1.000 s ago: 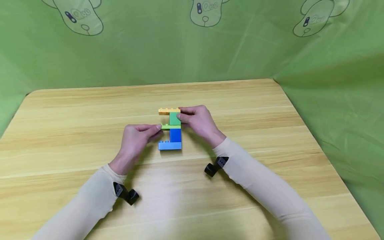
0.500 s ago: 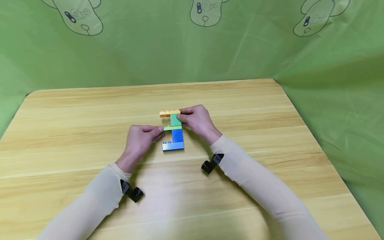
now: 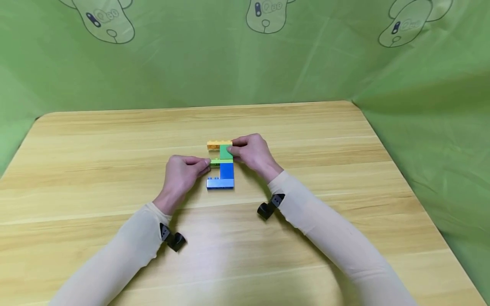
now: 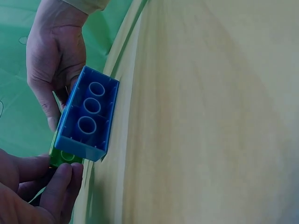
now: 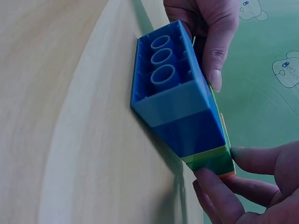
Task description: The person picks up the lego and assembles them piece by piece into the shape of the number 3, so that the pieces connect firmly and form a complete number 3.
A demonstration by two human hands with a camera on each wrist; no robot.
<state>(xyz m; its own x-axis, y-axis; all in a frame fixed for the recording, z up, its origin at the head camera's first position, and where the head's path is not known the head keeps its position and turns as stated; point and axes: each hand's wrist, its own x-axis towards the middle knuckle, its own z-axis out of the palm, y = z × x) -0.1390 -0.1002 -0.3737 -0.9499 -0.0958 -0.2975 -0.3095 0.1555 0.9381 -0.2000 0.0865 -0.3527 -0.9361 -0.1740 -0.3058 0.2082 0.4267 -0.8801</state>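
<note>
sleeves: cream, one on each forearm, coming in from 7 and 5 o'clock toward mid-table.
table [image 3: 95, 178]: pale wood, hard and smooth; a thing set down flat here could slide.
light blue brick [image 3: 220, 183]: nearest layer of the stack, its studs pointing to 9 o'clock; the wrist views look into its hollow underside with three round tubes.
stack [image 3: 223, 163]: a joined run of plastic bricks lying on its side at mid-table, running from 6 to 12 o'clock; probably light and stiff, with slick faces, and likely to part at a seam if bent.
blue brick [image 3: 226, 171]: next layer up, no finger on it.
left hand [image 3: 183, 172]: at 9 o'clock of the stack, thumb and forefinger closed in a pinch on the end of the lime plate [image 3: 215, 162].
right hand [image 3: 252, 152]: at 3 o'clock, fingertips curled against the green brick [image 3: 226, 151], thumb under it in the right wrist view.
orange plate [image 3: 218, 145]: far layer, at 12 o'clock, overhanging toward 9 o'clock.
hold: best on flat side faces across a seam, since studs and thin plate edges give little purchase.
backdrop [image 3: 191, 63]: green cloth with printed cartoon bears.
</note>
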